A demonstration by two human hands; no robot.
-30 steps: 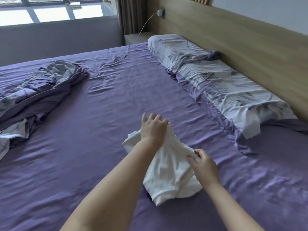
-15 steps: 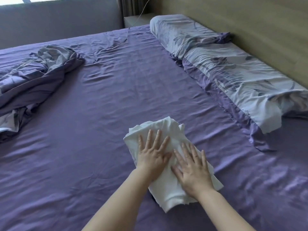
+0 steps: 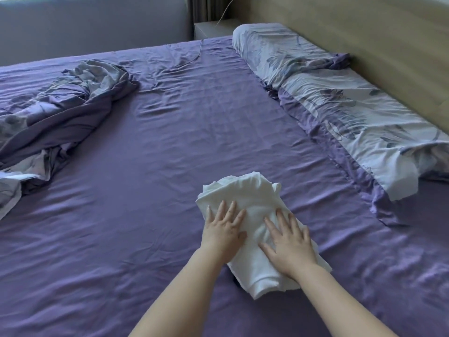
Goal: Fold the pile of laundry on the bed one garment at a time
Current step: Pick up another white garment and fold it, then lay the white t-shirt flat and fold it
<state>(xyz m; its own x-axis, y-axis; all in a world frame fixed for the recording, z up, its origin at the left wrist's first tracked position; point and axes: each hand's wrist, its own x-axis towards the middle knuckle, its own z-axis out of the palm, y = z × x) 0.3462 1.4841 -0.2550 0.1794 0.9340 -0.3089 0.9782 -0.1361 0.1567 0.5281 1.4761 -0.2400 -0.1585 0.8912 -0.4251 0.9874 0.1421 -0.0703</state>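
The white garment (image 3: 252,203) is lying folded into a thick bundle on the purple bed sheet (image 3: 145,190), near the middle of the bed's close side, and I am looking down on it from above. I am seeing both hands lying flat on top of it: the left hand (image 3: 224,227) is pressing the bundle's left edge with its fingers straight and spread, and the right hand (image 3: 289,242) is pressing the right half, fingers likewise straight and fanned out, gripping nothing. The two hands are sitting just beside each other without overlapping. A small dark patch is peeking out under the bundle's near edge; I cannot tell what it is. A rumpled duvet (image 3: 60,105) is lying well apart at the far left, and two floral pillows (image 3: 340,105) are lining the wooden headboard (image 3: 388,45) on the right.
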